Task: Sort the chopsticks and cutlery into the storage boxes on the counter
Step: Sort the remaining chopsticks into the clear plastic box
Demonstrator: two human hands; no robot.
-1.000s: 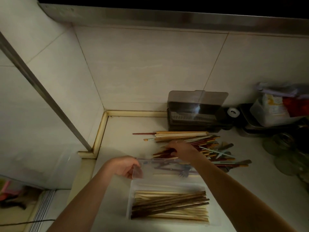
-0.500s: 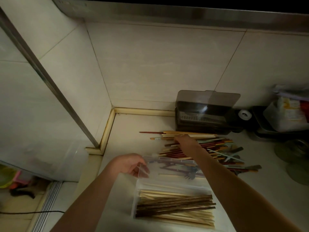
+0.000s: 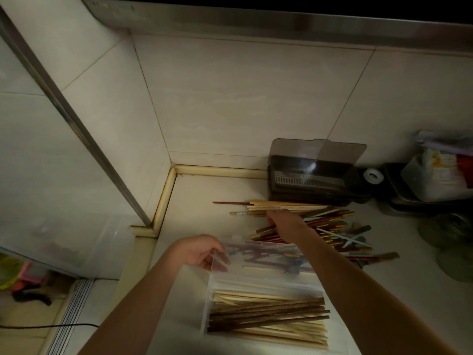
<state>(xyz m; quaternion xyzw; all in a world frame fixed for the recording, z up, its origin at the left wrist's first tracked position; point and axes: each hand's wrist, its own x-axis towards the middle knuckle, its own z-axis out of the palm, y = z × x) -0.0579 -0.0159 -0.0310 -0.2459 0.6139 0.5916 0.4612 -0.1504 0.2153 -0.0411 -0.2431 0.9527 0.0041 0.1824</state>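
A clear plastic storage box (image 3: 210, 298) lies near the counter's front, with several light and dark wooden chopsticks (image 3: 268, 319) in it. My left hand (image 3: 199, 252) grips the left edge of its raised clear lid (image 3: 256, 254). Behind the box a loose pile of chopsticks and cutlery (image 3: 332, 226) is spread on the counter. My right hand (image 3: 284, 221) reaches over the lid and rests on the pile's left part, fingers curled over pale chopsticks (image 3: 289, 204); whether they are gripped is unclear. A dark storage box (image 3: 312, 183) with its smoky lid up stands at the wall.
A white tape roll (image 3: 373, 176) and a tray with a plastic container (image 3: 440, 175) sit at the back right. Glass lids (image 3: 450, 231) lie at the right edge. A tiled corner and a metal rail (image 3: 76, 124) close off the left; the counter drops away at left.
My right hand has moved farther back and left over the pile, onto the pale chopsticks. My left hand still holds the lid edge. The view shifted left.
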